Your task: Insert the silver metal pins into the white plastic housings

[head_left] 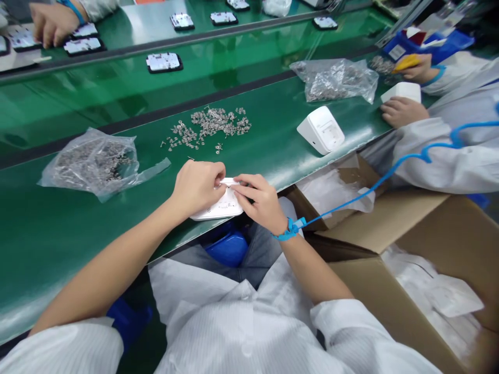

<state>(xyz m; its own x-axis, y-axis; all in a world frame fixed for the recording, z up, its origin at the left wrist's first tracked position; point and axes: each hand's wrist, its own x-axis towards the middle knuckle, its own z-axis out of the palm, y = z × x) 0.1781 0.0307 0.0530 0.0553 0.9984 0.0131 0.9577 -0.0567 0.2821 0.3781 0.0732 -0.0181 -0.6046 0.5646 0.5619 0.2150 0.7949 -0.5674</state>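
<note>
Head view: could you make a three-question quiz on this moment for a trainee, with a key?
1. True or false: the left hand and the right hand are both at the white device.
2. Which of this person's own wrists wears the blue wristband? A: left only. B: right only. C: both.
3. Fill in: near the plastic bag at left, loose metal parts lie on a ____ work surface.

Key: 1 true; 2 B; 3 green.
</note>
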